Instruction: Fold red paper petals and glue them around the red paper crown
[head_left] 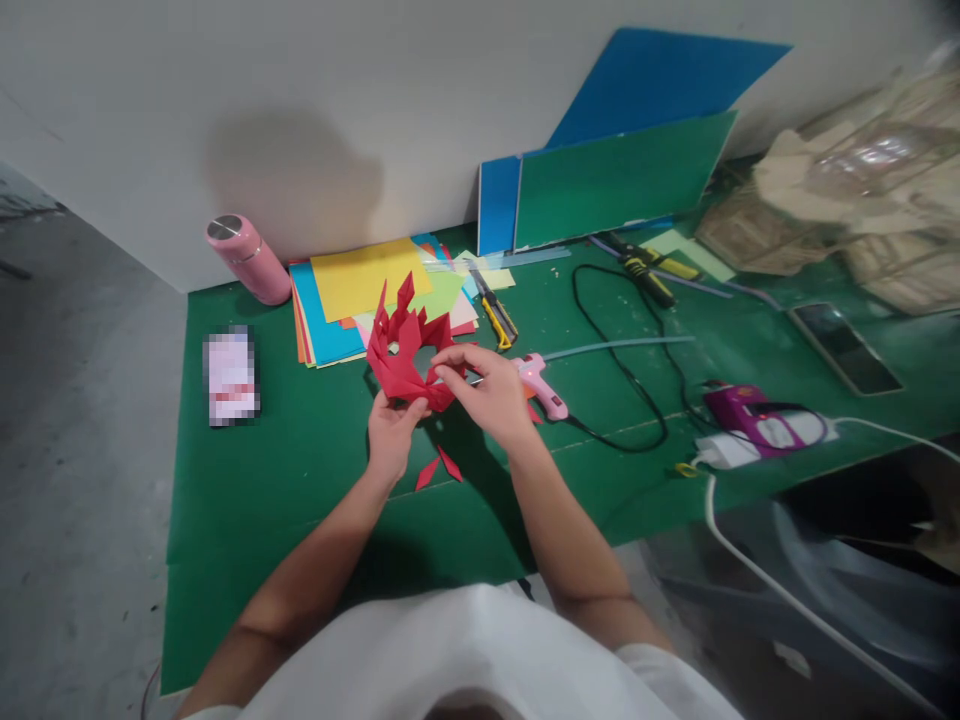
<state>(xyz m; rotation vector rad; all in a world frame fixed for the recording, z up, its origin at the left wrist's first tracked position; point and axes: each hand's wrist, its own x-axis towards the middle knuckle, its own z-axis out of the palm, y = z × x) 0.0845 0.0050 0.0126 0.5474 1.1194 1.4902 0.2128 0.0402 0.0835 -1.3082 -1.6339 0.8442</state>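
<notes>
A red folded paper piece (405,350) with several pointed tips is held up over the green mat (262,480). My left hand (391,435) grips its lower edge from beneath, fingers closed on the paper. My right hand (484,385) pinches the right side of the same piece with thumb and fingers. Two small red paper scraps (440,467) lie on the mat just below my hands. A pink glue gun (544,385) rests right behind my right hand, its black cord looping to the right.
Behind the paper piece lies a stack of coloured paper (352,295), with a pink bottle (247,258) on its side to the left. A yellow utility knife (496,318), pliers (649,270), a phone (844,345), a purple device (750,415) and blue and green boards (615,180) occupy the right.
</notes>
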